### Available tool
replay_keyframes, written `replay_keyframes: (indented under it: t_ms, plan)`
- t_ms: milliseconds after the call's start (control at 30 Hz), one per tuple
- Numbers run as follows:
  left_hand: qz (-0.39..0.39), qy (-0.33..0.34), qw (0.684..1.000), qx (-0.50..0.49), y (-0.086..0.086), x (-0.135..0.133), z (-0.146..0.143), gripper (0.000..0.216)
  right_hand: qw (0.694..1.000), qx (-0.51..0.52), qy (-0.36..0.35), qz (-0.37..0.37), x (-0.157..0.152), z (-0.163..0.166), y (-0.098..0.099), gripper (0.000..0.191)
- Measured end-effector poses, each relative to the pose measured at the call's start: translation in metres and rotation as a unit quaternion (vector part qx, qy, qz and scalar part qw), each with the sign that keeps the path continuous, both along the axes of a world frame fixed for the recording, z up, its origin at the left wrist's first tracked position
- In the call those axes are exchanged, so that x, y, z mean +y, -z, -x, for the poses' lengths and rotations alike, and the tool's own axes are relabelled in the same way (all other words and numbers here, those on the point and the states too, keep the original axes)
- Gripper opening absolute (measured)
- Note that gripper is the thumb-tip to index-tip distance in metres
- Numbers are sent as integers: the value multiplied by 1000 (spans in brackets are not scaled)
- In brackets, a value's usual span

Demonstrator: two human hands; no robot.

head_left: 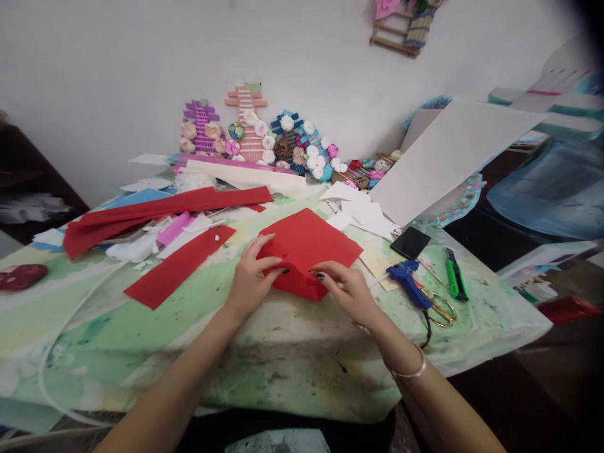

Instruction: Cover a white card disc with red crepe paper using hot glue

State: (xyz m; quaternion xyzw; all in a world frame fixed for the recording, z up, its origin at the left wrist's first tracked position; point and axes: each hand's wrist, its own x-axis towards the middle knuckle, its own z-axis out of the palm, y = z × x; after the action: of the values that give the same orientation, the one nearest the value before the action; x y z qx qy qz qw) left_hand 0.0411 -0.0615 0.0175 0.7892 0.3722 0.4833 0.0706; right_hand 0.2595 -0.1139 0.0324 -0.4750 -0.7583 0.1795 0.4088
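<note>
A red paper sheet (311, 242) lies on the green-stained table (292, 352), its near edge folded over. My left hand (252, 277) pinches the folded near-left edge with thumb and fingers. My right hand (346, 286) presses and grips the near-right edge, fingers curled on the paper. A silver bangle circles my right wrist.
A red strip (179, 264) lies left of the sheet, with longer red strips (155, 211) behind. A blue glue gun (408, 283), scissors (441, 308), a green cutter (455, 274) and a black phone (410, 242) sit to the right. Paper flower crafts (255, 135) line the wall.
</note>
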Motion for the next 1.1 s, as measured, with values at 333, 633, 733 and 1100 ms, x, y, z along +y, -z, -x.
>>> replay_keyframes:
  t_ms: [333, 633, 733, 1100]
  plan:
    - [-4, -59, 998, -27, 2, 1, 19, 11, 841, -257, 468, -91, -54, -139, 27, 34]
    - [-106, 8, 982, 158, -8, -37, 10, 50, 844, -291, 449, -23, -52, -157, 62, 37]
    - [-147, 21, 958, 244, -5, -44, 4, 36, 842, -275, 463, -20, -44, -159, 59, 36]
    - [-212, 4, 952, 219, 5, -28, -3, 14, 835, -337, 434, 16, -35, -164, 55, 36]
